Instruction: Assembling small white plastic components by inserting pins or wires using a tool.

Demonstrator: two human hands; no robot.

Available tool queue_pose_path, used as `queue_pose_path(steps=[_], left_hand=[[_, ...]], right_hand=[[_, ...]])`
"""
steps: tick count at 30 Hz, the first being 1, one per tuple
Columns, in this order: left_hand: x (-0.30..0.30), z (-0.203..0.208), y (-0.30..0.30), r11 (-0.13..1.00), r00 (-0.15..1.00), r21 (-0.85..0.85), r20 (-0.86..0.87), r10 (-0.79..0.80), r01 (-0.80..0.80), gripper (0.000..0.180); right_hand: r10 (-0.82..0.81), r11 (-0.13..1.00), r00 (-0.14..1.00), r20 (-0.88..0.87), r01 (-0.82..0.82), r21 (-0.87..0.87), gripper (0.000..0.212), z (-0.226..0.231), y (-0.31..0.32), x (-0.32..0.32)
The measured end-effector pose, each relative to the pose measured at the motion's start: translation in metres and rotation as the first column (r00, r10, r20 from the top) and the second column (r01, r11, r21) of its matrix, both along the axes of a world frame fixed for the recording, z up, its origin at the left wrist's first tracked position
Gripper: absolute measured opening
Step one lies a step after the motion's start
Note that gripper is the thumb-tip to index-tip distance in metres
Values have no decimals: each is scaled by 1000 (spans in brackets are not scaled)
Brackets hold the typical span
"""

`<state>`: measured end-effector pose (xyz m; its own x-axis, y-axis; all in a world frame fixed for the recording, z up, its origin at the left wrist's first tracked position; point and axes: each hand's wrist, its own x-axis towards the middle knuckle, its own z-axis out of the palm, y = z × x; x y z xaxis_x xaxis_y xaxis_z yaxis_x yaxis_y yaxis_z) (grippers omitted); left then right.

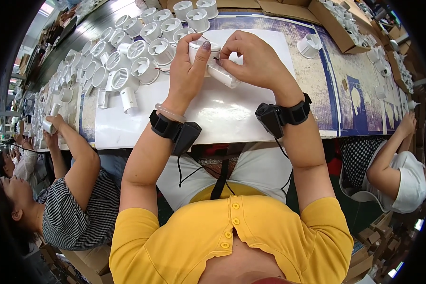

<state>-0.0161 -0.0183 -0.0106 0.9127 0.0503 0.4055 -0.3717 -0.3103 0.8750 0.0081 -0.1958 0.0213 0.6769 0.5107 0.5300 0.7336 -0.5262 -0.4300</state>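
Over the white sheet (213, 113) on the table, my left hand (187, 71) grips the round head of a white plastic fan housing (225, 76). Its tubular handle points toward the lower right. My right hand (251, 59) is closed in a pinch beside the head, where the handle joins it. Between those fingertips shows a small dark strand that looks like a thin wire; its far end is hidden. Another short reddish wire sticks up past the left fingers. To the left of my left hand stand several similar white housings (143, 70), with propeller blades or slatted grilles showing.
One white housing (310, 46) stands apart on the worn blue table surface (324, 85). An open cardboard box (338, 31) of small white parts sits at the back right. People work at the left (75, 203) and right (388, 165). Black devices are strapped to both my wrists.
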Motion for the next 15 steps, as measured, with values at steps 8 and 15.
queue_pose_path(steps=[8, 15], left_hand=[[4, -1, 5, 995, 986, -60, -139, -86, 79, 40], [7, -4, 7, 911, 941, -321, -129, -312, 258, 57]], right_hand=[[92, 989, 927, -365, -44, 138, 14, 9, 2, -4], [107, 980, 871, -479, -12, 198, 18, 11, -5, 0]])
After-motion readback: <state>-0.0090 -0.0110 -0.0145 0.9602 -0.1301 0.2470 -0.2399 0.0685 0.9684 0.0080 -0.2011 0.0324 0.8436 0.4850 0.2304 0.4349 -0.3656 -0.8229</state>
